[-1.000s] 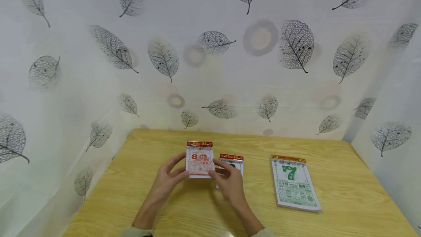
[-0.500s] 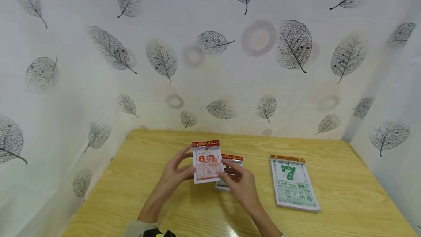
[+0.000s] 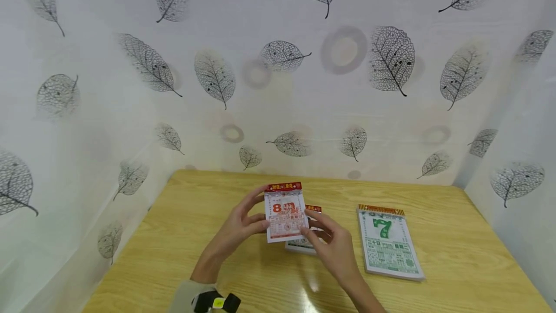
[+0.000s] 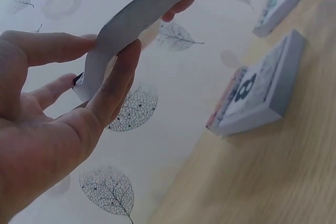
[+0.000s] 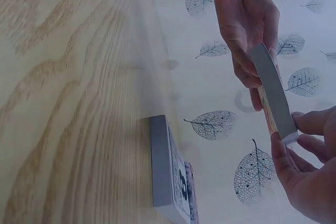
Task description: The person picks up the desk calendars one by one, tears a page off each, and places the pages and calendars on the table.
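Note:
A small tear-off calendar (image 3: 285,215) with a red header and a red 8 is held above the table, its printed face toward the head camera. My left hand (image 3: 238,230) pinches its left edge between thumb and fingers, and my right hand (image 3: 335,245) pinches the right edge. From the left wrist view the thick page block (image 4: 128,24) looks bowed. Behind and below it lies a second small calendar (image 3: 300,246), partly hidden by the held one and the right hand; a black 8 (image 4: 244,88) shows on it in the left wrist view.
A larger tear-off calendar (image 3: 389,245) with a green 7 and a striped header lies flat on the right of the wooden table (image 3: 460,245). A white leaf-patterned sheet (image 3: 295,105) rises behind the table. A dark wrist device (image 3: 215,302) sits at the left sleeve.
Both hands have carried the held calendar to the right, so it covers more of the second one. It looks slightly bigger now. The calendars on the table stay put.

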Tool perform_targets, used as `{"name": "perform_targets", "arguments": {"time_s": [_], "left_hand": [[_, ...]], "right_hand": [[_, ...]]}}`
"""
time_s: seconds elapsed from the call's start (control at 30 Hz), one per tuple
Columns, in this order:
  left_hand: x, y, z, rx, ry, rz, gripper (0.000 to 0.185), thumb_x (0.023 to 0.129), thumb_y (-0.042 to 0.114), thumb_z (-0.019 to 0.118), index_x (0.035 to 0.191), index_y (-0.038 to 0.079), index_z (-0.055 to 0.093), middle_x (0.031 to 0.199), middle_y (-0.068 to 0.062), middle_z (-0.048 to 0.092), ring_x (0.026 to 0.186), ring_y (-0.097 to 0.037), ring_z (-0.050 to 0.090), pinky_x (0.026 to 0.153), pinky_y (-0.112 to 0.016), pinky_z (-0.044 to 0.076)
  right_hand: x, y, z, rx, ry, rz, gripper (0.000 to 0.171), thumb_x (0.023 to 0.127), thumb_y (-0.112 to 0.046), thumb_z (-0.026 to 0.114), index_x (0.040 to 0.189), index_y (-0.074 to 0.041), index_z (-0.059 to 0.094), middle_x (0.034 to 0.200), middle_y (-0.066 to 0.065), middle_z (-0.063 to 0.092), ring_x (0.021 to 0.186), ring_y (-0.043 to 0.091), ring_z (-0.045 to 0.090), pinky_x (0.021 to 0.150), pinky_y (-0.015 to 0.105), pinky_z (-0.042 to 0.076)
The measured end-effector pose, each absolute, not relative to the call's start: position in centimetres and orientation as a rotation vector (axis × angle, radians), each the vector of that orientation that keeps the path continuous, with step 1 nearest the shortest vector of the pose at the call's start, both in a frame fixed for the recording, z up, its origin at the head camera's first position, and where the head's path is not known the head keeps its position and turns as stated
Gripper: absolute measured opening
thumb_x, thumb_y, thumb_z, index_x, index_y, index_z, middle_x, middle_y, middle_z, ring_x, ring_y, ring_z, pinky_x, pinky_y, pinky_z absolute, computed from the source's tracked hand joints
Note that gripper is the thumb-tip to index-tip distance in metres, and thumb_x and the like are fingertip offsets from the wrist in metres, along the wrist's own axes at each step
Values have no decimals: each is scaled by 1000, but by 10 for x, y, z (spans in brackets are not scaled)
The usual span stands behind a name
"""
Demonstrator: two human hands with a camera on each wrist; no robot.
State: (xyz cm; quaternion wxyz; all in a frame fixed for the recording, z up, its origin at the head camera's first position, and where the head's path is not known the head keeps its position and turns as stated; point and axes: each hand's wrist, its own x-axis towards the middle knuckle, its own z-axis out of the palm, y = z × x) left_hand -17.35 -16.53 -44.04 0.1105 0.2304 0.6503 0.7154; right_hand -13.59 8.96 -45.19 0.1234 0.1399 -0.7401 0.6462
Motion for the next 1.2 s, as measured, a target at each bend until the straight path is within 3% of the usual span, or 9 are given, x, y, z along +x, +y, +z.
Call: {"name": "perform_targets", "arguments": {"time_s": [0.37, 0.57, 0.8, 0.93, 1.2], "left_hand": [[-184, -148, -436, 727, 1820, 2156, 80, 95, -7, 66, 162, 19, 30, 161, -20, 29, 117, -43, 64, 90, -46, 60], [-189, -140, -434, 729, 1828, 2173, 81, 94, -7, 67, 162, 20, 32, 160, -19, 31, 115, -44, 65, 91, -48, 59], [-190, -133, -435, 722, 1796, 2200, 82, 92, -7, 69, 161, 18, 33, 159, -21, 32, 113, -46, 65, 89, -49, 59], [-190, -131, -437, 731, 1751, 2212, 81, 93, -6, 68, 162, 17, 32, 159, -22, 31, 114, -46, 65, 89, -49, 60], [-190, -127, -442, 750, 1636, 2225, 80, 96, -7, 64, 163, 19, 29, 162, -19, 27, 123, -45, 60, 92, -53, 57]], "right_hand": [[-134, 104, -450, 459, -2166, 1689, 40, 88, -3, 79, 127, -7, 71, 127, 9, 69, 102, 25, 71, 81, 29, 61], [-133, 110, -445, 545, -2171, 1504, 39, 86, 3, 80, 123, -4, 72, 134, 10, 64, 115, 30, 65, 80, 30, 62], [-129, 112, -437, 713, -2140, 1128, 45, 75, 1, 89, 117, -9, 77, 139, 10, 62, 124, 29, 59, 101, 22, 50], [-129, 110, -438, 875, -2112, 1081, 41, 80, -5, 86, 120, -6, 75, 139, 13, 62, 125, 30, 57, 109, 19, 42], [-131, 108, -442, 923, -2077, 1044, 25, 94, -18, 76, 113, -3, 77, 136, 14, 65, 123, 30, 58, 106, 18, 45]]}}
